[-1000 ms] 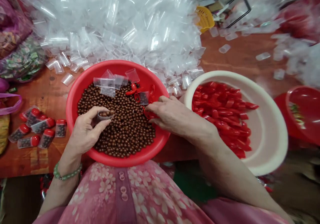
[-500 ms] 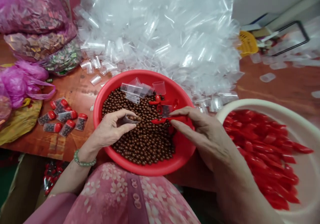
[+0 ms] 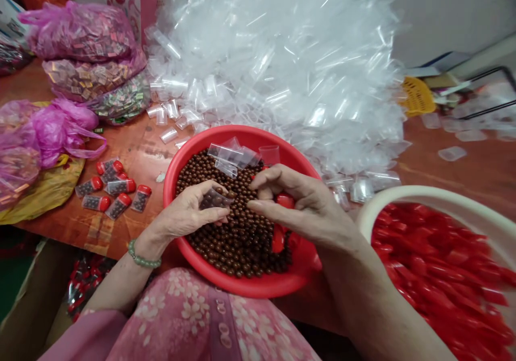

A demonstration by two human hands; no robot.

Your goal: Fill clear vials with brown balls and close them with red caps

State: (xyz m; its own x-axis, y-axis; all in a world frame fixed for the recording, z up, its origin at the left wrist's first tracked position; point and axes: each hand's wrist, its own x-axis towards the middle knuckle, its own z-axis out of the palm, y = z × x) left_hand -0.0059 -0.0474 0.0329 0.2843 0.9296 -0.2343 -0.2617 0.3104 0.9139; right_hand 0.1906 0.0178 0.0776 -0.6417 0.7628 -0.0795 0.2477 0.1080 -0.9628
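Note:
My left hand (image 3: 187,210) pinches a clear plastic container (image 3: 213,199) between thumb and fingers. Brown balls fill it, and its mouth faces right. My right hand (image 3: 298,202) is curled over the right side of the red basin (image 3: 173,172), thumb and forefinger tips apart. A glossy red plastic piece (image 3: 285,200) shows between them and below the thumb, seemingly held in the curled fingers; its full shape is hidden. Under both hands lie many loose brown balls (image 3: 234,250). Several clear empty containers (image 3: 234,155) rest on the balls at the basin's back.
Clear containers (image 3: 282,54) are heaped behind the basin. At right stands a cream tub (image 3: 379,202) of red plastic pieces (image 3: 435,264). Several filled red-capped containers (image 3: 121,186) lie left, near pink bags (image 3: 88,33). A yellow basket (image 3: 419,96) sits far right.
My right hand has moved left, closer to the filled container, and its thumb and forefinger have parted. The container in my left hand has tilted. The whole view has shifted slightly.

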